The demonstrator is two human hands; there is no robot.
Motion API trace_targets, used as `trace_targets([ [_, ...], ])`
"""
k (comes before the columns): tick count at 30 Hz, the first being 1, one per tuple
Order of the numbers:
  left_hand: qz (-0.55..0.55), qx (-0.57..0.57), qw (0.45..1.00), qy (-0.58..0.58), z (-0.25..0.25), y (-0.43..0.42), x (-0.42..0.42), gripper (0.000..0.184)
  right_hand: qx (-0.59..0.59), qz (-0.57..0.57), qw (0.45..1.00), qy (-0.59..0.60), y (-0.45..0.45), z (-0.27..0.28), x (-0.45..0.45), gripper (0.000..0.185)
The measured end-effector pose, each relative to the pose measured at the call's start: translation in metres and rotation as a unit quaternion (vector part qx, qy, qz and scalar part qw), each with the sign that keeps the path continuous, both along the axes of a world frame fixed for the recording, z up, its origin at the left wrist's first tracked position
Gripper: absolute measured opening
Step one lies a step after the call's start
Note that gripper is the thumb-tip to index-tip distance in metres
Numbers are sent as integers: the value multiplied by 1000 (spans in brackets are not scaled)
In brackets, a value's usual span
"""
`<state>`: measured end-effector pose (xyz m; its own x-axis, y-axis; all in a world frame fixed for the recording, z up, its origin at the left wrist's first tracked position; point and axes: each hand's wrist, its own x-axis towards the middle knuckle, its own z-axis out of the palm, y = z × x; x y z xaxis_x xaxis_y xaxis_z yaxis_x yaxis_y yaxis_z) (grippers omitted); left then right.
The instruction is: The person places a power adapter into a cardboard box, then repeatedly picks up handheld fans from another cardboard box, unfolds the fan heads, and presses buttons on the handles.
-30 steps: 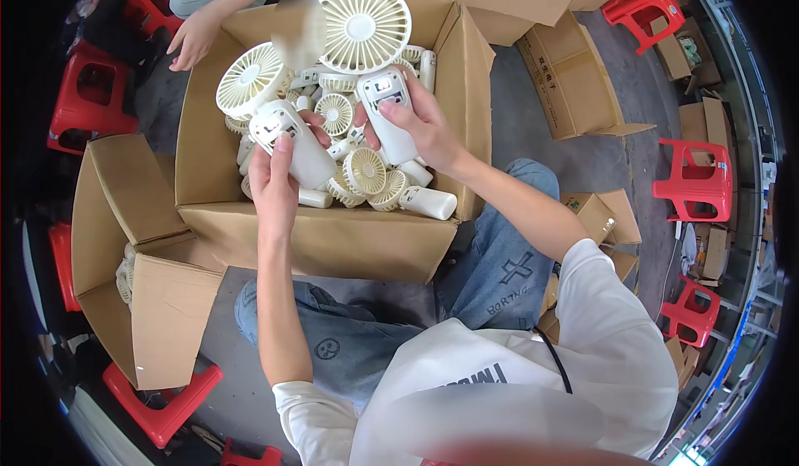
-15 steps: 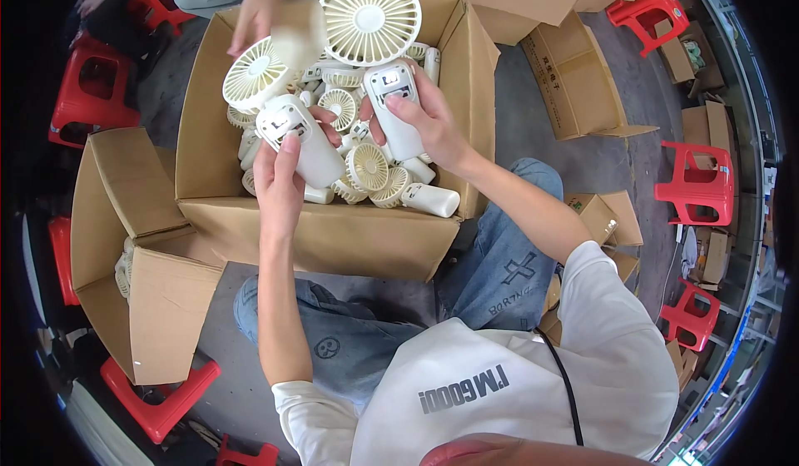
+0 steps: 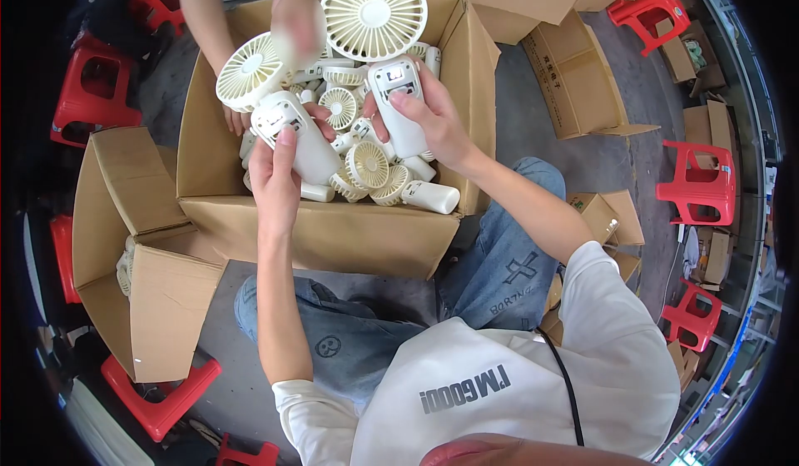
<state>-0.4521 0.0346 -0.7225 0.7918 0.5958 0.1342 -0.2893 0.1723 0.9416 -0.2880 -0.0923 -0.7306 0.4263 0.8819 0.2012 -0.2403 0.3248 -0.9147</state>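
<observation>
A large open cardboard box (image 3: 316, 233) stands before your bent, denim-clad legs (image 3: 508, 258), filled with a jumble of white and cream handheld fans (image 3: 366, 165). To its left is a smaller open carton (image 3: 175, 308); a red stool (image 3: 697, 183) stands well off to the right. Another person's arm (image 3: 205, 17) reaches over the box's far left side, the hand (image 3: 235, 121) down inside it.

Above the pile you hold two white fans, heads pointing away from you. Your left hand (image 3: 279, 162) is closed around the handle of the left fan (image 3: 250, 68), which tilts leftward. Your right hand (image 3: 433, 125) is closed around the handle of the right fan (image 3: 374, 14), more nearly straight. Each thumb rests near a small dark recess on its handle.
</observation>
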Motion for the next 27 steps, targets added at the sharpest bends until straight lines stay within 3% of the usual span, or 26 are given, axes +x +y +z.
trace_targets([
  [3,2,11,1000,-19,2,-2,2,30,3,-2,1000,5,0,-1,2,34],
  [27,-22,18,1000,-12,-1,-5,3,32,1,4,1000,14,1,-4,5,37],
])
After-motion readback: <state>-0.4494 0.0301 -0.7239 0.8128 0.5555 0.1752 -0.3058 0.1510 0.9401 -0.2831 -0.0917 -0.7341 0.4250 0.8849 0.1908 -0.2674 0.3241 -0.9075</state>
